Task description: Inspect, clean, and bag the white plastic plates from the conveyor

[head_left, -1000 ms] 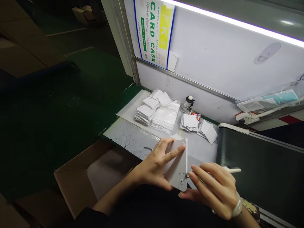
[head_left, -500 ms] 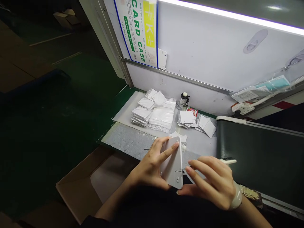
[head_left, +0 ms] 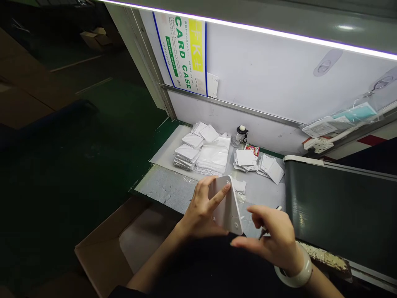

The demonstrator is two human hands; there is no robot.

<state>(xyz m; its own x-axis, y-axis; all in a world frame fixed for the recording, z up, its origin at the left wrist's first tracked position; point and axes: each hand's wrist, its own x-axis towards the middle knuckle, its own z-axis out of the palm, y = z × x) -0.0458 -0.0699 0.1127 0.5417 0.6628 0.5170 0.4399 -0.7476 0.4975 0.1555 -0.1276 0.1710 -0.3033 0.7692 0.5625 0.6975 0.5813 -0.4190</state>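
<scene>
The left hand [head_left: 203, 209] grips a pale plate [head_left: 221, 203], index finger stretched along its face to the top corner, thumb low by the bottom edge. The right hand [head_left: 274, 236] sits just beside the plate's lower corner, thumb spread away from curled fingers, with a slim dark tool [head_left: 263, 233] lying among them (a pale band [head_left: 296, 271] circles that wrist); what those fingers pinch is mostly hidden, so I cannot tell how firm the hold is. Work on this plate appears to be under way rather than finished: it is held up near the counter's [head_left: 173, 190] front edge, tilted, not set down, and a small white nib seems to stick out at its right side. The plate looks flat, smooth and fairly thin, with rounded corners and little round rings near them. Just behind it lies a crumpled white scrap [head_left: 240, 186]. Toward the counter's back left corner are stacked white cards [head_left: 186, 153] beside clear bags [head_left: 214, 155]; two smaller card piles [head_left: 246, 159] lie nearer the right edge, in front of a bottle [head_left: 240, 135] and a red packet [head_left: 252, 149]. Whether any pile is finished work is unclear.
</scene>
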